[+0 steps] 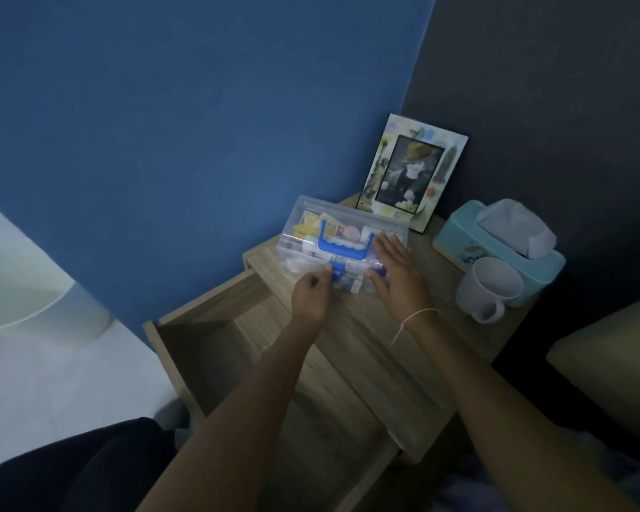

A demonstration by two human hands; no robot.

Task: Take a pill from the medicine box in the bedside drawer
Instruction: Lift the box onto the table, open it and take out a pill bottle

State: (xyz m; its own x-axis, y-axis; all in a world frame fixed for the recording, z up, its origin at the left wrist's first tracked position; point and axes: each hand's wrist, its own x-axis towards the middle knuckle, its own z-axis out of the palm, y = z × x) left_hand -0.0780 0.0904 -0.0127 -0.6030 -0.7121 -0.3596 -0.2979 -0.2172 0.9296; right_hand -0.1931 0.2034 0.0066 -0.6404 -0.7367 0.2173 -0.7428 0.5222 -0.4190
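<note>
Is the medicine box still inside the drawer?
No, the medicine box sits on the nightstand top, while the open drawer below it shows only bare wood.

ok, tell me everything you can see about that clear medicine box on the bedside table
The medicine box is a see-through plastic case with a blue carry handle folded flat on its lid and a blue latch at the front. It sits closed on the wooden bedside table, in front of the photo frame and above the open drawer. Packets and small boxes show through the lid. The left hand pinches the latch; the right hand rests flat on the lid's right end.
</note>
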